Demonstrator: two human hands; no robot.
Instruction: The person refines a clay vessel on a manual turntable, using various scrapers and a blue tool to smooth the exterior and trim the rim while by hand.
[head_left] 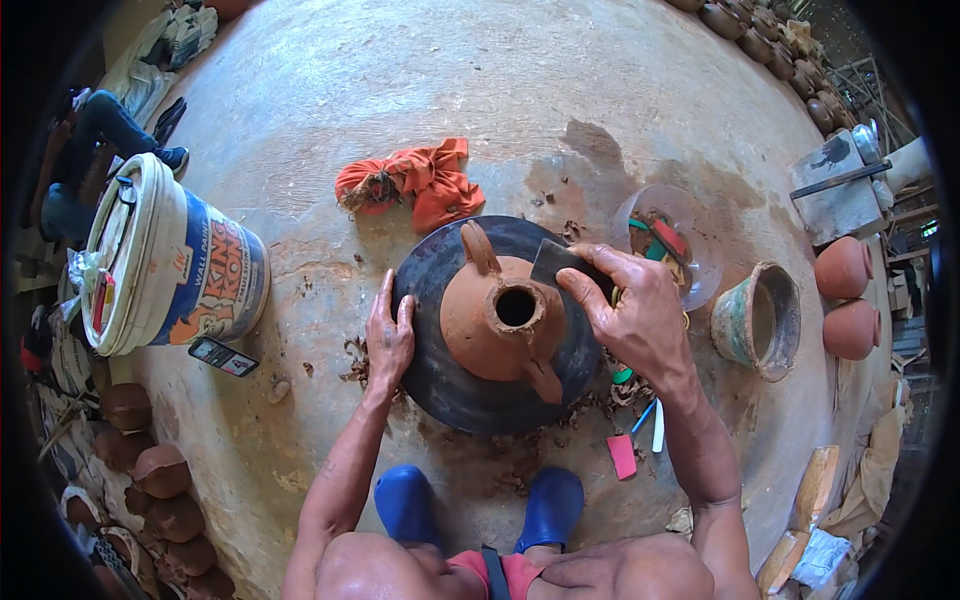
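Observation:
A brown clay jug with a round open mouth, a looped handle at its far side and a spout toward me stands on a dark round turntable. My left hand rests at the turntable's left rim, fingers stretched out and holding nothing. In my right hand a flat dark scraper is pinched, its edge close to the jug's upper right shoulder. Whether the scraper touches the clay, I cannot tell.
Beyond the turntable lies an orange cloth. A clear tub of tools and a greenish pot stand to the right. A paint bucket and a phone are at left. Clay scraps and a pink piece lie nearby.

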